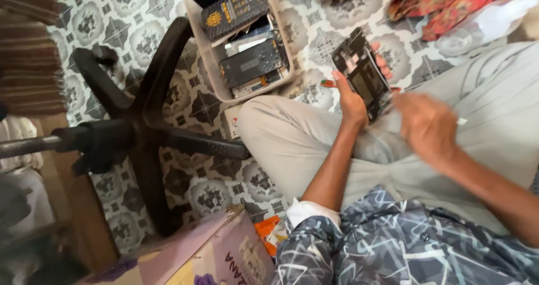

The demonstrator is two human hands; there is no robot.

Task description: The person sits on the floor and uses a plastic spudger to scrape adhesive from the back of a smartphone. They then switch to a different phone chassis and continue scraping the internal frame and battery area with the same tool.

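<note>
The opened phone (364, 74) is held above the person's knee, its long axis running from upper left to lower right, inner side up. The left hand (353, 97) clamps it. The right hand (426, 125), blurred, hovers just beside it; grip unclear. A tray of phones (209, 60) lies on the tiled floor (314, 38) nearby.

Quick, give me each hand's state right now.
Left hand: closed around an opened phone, held above the lap.
Right hand: blurred beside the phone; grip cannot be told.
</note>
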